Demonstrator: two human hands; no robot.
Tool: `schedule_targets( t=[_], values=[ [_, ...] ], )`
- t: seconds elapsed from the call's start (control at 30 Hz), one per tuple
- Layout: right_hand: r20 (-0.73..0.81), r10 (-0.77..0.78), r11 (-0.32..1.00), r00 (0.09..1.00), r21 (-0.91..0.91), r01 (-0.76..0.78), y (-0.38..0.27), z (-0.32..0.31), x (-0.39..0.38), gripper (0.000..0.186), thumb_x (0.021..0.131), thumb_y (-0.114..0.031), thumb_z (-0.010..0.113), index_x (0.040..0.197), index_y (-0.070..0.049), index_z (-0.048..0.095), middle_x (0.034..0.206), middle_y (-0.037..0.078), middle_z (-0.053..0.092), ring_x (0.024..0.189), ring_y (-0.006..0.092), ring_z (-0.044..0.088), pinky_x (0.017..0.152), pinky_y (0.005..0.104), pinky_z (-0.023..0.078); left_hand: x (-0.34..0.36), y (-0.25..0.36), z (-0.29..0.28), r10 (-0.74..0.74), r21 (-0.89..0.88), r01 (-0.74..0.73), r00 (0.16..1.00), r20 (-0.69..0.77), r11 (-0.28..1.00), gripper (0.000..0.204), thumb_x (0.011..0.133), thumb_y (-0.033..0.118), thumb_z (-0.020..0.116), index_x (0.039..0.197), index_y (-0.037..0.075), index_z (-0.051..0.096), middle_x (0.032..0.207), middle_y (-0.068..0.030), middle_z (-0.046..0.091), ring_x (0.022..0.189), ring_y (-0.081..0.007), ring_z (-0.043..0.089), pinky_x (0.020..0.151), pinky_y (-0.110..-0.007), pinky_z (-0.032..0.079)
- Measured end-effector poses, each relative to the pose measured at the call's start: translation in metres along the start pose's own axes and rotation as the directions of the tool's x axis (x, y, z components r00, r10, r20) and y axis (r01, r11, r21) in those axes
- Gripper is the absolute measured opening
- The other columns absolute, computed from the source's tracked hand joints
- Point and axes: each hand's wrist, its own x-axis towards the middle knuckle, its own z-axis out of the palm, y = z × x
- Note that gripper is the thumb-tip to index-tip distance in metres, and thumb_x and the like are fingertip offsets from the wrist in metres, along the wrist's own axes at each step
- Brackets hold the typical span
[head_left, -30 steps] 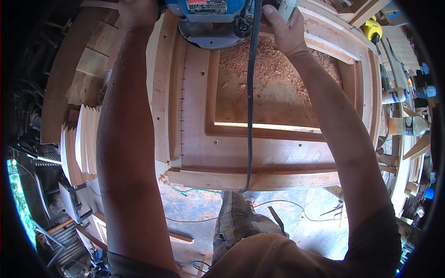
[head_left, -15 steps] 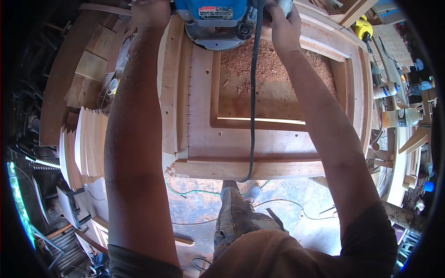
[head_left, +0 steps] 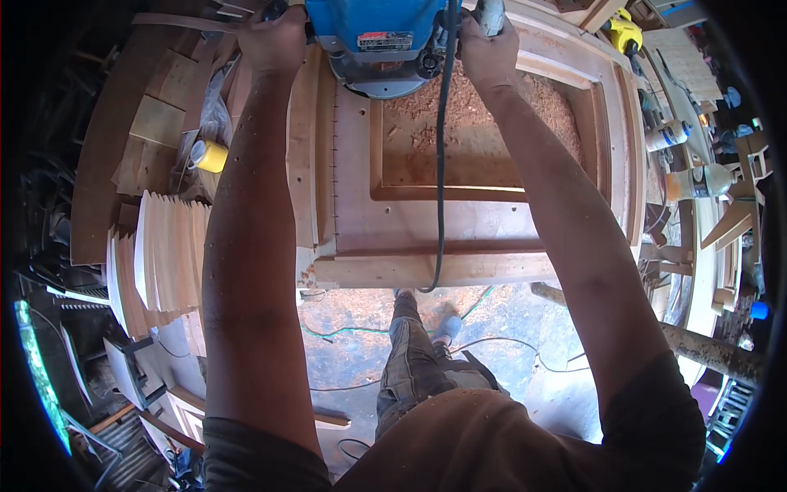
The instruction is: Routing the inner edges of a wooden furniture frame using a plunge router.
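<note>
A blue router (head_left: 373, 41) with a round grey base stands at the top of the view, on a pale wooden frame (head_left: 443, 230). My left hand (head_left: 275, 41) is wrapped round the dark handle on its left side. On the other side my right hand (head_left: 489, 53) grips the pale handle. The router's bit is hidden under its body. A black power cord (head_left: 441, 156) hangs from the tool across the frame and over its near edge. Reddish wood shavings (head_left: 541, 115) lie in the frame's recessed opening. Dark evenly spaced marks run along the frame's left side.
On the left are stacked thin boards (head_left: 168, 250), a yellow mug (head_left: 208, 156) and wood offcuts (head_left: 160, 120). Bottles (head_left: 701, 181) and a yellow tool (head_left: 625, 34) stand at the right. Cables (head_left: 508, 342) trail over the floor near my feet.
The view has shifted, so the frame's near edge sits higher and more floor shows. More of my right hand's grip is in sight, and the yellow mug is less covered by my left arm.
</note>
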Motion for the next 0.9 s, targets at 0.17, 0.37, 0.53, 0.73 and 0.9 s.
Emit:
schedule_targets(
  t=[0.17, 0.37, 0.53, 0.73, 0.9],
  values=[
    [-0.007, 0.000, 1.000, 1.000, 0.015, 0.000, 0.002, -0.006, -0.024, 0.017, 0.081, -0.014, 0.070, 0.087, 0.000, 0.063, 0.071, 0.008, 0.063, 0.060, 0.0164, 0.055, 0.058, 0.0293, 0.047, -0.019, -0.018, -0.025, 0.130, -0.012, -0.130, 0.992, 0.002, 0.991, 0.023, 0.080, 0.023, 0.069, 0.086, 0.001, 0.071, 0.073, -0.0080, 0.068, 0.062, -0.0145, 0.059, 0.059, -0.027, 0.049],
    [0.044, -0.088, 0.996, 0.995, 0.026, 0.087, -0.012, -0.034, -0.073, 0.014, 0.081, -0.011, 0.070, 0.088, -0.001, 0.062, 0.072, 0.007, 0.063, 0.060, 0.0154, 0.054, 0.058, 0.0291, 0.047, -0.068, -0.005, -0.050, -0.061, -0.283, 0.078, 0.996, 0.067, 0.956, 0.016, 0.076, 0.012, 0.060, 0.077, -0.002, 0.068, 0.067, -0.0076, 0.065, 0.058, -0.0168, 0.052, 0.057, -0.029, 0.046],
    [0.102, -0.046, 0.994, 0.994, 0.099, 0.036, -0.028, -0.047, -0.110, 0.013, 0.082, -0.008, 0.070, 0.090, -0.002, 0.061, 0.072, 0.005, 0.062, 0.061, 0.0140, 0.053, 0.058, 0.0284, 0.046, -0.100, -0.002, -0.080, -0.099, -0.217, 0.114, 0.992, 0.082, 0.969, 0.014, 0.079, 0.011, 0.062, 0.080, -0.002, 0.067, 0.065, -0.0066, 0.062, 0.058, -0.0155, 0.052, 0.053, -0.027, 0.044],
    [0.138, 0.053, 0.987, 0.989, 0.140, -0.073, -0.043, -0.066, -0.154, 0.016, 0.081, -0.006, 0.069, 0.094, -0.003, 0.059, 0.074, 0.003, 0.060, 0.062, 0.0127, 0.051, 0.059, 0.0279, 0.045, -0.140, 0.011, -0.111, -0.132, -0.229, 0.161, 0.982, 0.137, 0.960, 0.011, 0.083, 0.010, 0.062, 0.079, 0.000, 0.064, 0.070, -0.0056, 0.062, 0.055, -0.0126, 0.048, 0.049, -0.025, 0.040],
    [0.153, 0.048, 0.997, 0.987, 0.059, -0.058, -0.045, -0.079, -0.175, 0.019, 0.080, -0.004, 0.069, 0.095, -0.005, 0.057, 0.074, 0.004, 0.060, 0.062, 0.0130, 0.052, 0.058, 0.0279, 0.044, -0.160, 0.020, -0.116, 0.008, -0.188, 0.004, 0.998, 0.064, 0.982, 0.010, 0.080, 0.010, 0.064, 0.085, 0.002, 0.066, 0.071, -0.0026, 0.061, 0.061, -0.0118, 0.047, 0.059, -0.025, 0.041]
  ],
)
